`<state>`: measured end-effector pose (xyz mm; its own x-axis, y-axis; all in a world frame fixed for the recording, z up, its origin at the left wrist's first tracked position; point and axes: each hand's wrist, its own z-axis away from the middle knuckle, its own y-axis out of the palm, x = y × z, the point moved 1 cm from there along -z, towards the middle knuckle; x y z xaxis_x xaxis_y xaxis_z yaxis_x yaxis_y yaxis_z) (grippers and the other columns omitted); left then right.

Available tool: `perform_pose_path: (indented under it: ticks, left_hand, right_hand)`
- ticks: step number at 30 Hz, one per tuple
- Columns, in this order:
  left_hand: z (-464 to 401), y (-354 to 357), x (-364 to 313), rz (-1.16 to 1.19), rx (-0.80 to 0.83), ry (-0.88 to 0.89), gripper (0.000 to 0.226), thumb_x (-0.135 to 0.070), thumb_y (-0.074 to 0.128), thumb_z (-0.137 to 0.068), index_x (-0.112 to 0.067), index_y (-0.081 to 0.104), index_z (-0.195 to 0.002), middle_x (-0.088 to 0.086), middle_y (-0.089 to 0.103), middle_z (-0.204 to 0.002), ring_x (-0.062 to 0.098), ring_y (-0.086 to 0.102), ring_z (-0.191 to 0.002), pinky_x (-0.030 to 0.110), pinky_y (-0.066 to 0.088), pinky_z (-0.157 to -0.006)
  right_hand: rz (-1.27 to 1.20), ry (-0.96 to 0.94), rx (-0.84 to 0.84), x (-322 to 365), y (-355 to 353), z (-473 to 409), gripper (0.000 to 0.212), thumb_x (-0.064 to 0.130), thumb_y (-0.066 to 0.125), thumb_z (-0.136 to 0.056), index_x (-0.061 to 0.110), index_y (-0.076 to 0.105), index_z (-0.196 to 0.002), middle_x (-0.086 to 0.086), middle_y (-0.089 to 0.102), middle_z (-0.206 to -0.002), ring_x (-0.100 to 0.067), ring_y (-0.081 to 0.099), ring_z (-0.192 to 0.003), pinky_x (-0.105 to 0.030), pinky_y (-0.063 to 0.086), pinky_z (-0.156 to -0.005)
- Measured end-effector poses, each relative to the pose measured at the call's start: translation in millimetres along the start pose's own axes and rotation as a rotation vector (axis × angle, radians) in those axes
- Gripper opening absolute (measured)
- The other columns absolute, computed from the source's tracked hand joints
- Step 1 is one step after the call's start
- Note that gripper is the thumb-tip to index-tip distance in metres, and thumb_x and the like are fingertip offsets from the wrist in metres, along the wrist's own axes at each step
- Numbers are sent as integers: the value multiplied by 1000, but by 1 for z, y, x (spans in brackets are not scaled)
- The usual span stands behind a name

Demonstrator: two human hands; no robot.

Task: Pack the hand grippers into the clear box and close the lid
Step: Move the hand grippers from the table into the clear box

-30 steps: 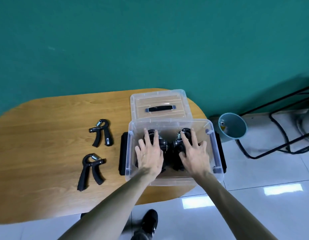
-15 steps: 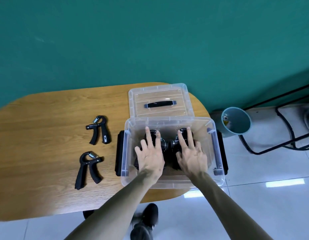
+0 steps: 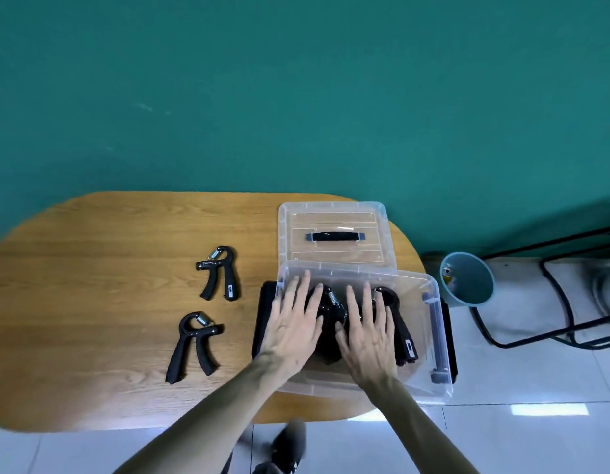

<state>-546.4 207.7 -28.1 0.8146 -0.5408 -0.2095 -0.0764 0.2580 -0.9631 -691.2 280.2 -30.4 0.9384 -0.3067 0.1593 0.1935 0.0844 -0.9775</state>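
With my flat left hand (image 3: 294, 331) and right hand (image 3: 366, 336) I've nudged the hand grippers (image 3: 395, 316) rightward inside the clear box (image 3: 433, 340), so two grippers (image 3: 194, 343) left of my left hand remain unpacked.

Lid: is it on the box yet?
No, the lid lies flat on the table behind the open clear box.

The left hand (image 3: 294, 328) and right hand (image 3: 366, 331) cover much of the hand grippers in the clear box (image 3: 430, 336), so their count stays unclear. The shoe (image 3: 289, 446) is blurred and cut by the bottom edge.
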Motion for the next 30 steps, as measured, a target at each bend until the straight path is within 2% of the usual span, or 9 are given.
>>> perform_pose_path:
  ticks: [4,6,9,14,20,22,25,30]
  left_hand:
    - [-4,-18,44,50,-67,-81,59,-42,21,-105,-14,25,-157,13,10,-168,31,23,-151,49,35,-113]
    - [-1,-30,69,96,-80,-149,61,-44,19,-106,-15,20,-159,13,7,-169,30,26,-150,49,35,-113]
    - [5,-40,109,197,-67,-212,61,-44,19,-107,-19,6,-161,5,-7,-170,27,26,-149,46,32,-117]
    - [25,-42,169,322,-133,-348,62,-42,27,-107,-21,6,-160,0,9,-170,26,39,-143,44,37,-112]
    - [48,-16,219,350,-90,-479,60,-44,24,-106,-20,8,-159,1,9,-169,27,42,-141,47,38,-113]
    - [54,-7,228,342,-80,-491,60,-43,23,-107,-18,8,-160,2,8,-169,26,41,-142,44,39,-112]
    - [59,12,239,353,-54,-492,59,-44,19,-108,-19,7,-160,3,5,-170,23,35,-143,41,37,-114]
    - [64,46,243,292,76,-509,54,-46,17,-105,-23,25,-153,11,15,-167,32,38,-141,48,43,-107]
  right_hand:
    - [-41,-92,-64,52,-12,-18,63,32,48,-98,17,28,-155,-15,23,-164,-36,32,-145,-50,38,-112]
    - [-65,-125,-50,78,-17,-33,63,30,49,-100,20,24,-157,-13,18,-165,-35,31,-145,-49,40,-111]
    - [-90,-169,2,114,-21,-53,59,32,40,-104,22,18,-158,-11,10,-167,-36,33,-143,-49,45,-107]
    - [-63,-281,58,167,-18,-80,59,34,30,-106,22,9,-159,-9,1,-168,-36,31,-144,-50,46,-105]
    - [-29,-322,97,216,5,-109,60,32,32,-106,21,8,-159,-12,-2,-168,-37,43,-133,-50,49,-101]
    - [-9,-332,133,228,16,-119,60,33,32,-106,21,8,-159,-13,-2,-167,-37,43,-131,-50,47,-102]
    - [-4,-312,237,242,29,-134,59,35,26,-107,24,1,-159,-9,-11,-167,-36,33,-139,-50,40,-110]
    - [10,-258,362,257,63,-156,57,36,23,-107,25,1,-159,-6,-14,-167,-34,25,-144,-51,33,-114]
